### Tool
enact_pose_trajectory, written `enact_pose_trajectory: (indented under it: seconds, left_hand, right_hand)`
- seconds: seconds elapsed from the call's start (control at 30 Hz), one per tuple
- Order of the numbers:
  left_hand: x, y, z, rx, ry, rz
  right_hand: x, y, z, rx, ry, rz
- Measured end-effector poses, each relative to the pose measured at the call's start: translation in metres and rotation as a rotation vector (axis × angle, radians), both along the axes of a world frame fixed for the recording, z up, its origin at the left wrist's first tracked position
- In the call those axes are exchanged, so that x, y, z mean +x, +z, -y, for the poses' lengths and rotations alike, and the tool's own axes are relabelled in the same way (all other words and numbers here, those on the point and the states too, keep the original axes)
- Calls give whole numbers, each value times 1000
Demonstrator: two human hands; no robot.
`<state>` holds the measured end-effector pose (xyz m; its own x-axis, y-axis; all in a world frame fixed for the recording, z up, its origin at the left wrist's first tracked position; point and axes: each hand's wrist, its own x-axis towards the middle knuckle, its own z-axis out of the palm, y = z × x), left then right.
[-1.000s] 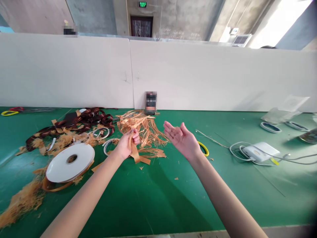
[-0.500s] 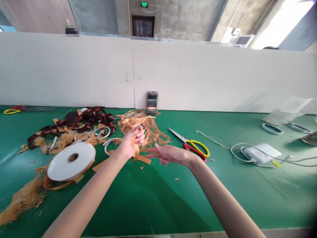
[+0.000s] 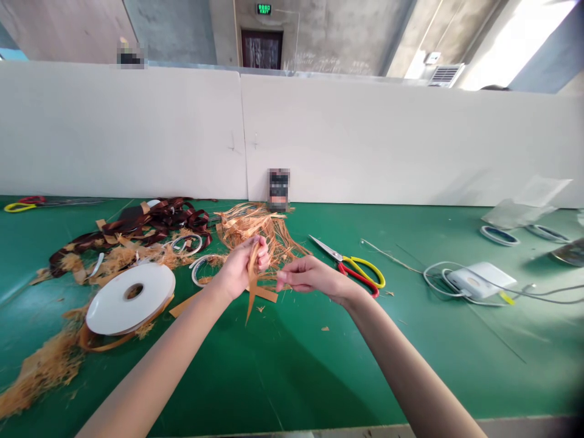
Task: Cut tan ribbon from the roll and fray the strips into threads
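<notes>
Seemingly partway along: frayed tan strands (image 3: 258, 224) lie piled, while 1 ribbon strip (image 3: 251, 288), clamped in the left hand (image 3: 243, 265), looks largely unfrayed, as does 1 flat ribbon piece (image 3: 267, 294) on the green table (image 3: 219, 377). The right hand (image 3: 314, 278), fingertips pinched, is apart from the left; whether it grips a thread, I can't tell.

A green sign (image 3: 263, 9) above the door (image 3: 261, 50) reads "EXIT".

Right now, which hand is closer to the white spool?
Left. The left hand, gripping a tan strip, is to the right of the white spool; the right hand is farther right.
</notes>
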<state>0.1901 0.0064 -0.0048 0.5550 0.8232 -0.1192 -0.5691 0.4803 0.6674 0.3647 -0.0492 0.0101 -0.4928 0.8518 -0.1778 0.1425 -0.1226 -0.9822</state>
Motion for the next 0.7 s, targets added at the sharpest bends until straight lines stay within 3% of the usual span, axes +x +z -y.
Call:
enact_pose_trajectory:
  seconds: [0.17,0.3,0.37,0.47,0.63,0.7]
  left_hand:
    - [-8,-5,-3,-97,26,90]
    - [-11,-11,-1,-133,56,115]
    - [-12,-14,-1,-138,59,105]
    - [-11,-14,-1,-130,61,86]
    - [-6,-8,-2,-91,55,54]
    - [-4,-7,-3,-68,58,45]
  right_hand:
    - [7,0,1,12,-149,-341]
    - [10,-4,-5,46,-400,-716]
    - [12,-6,-9,123,-510,-759]
    - [15,-13,-15,291,-585,-528]
    - [15,-27,-19,784,-561,361]
    - [13,-28,-18,905,-549,546]
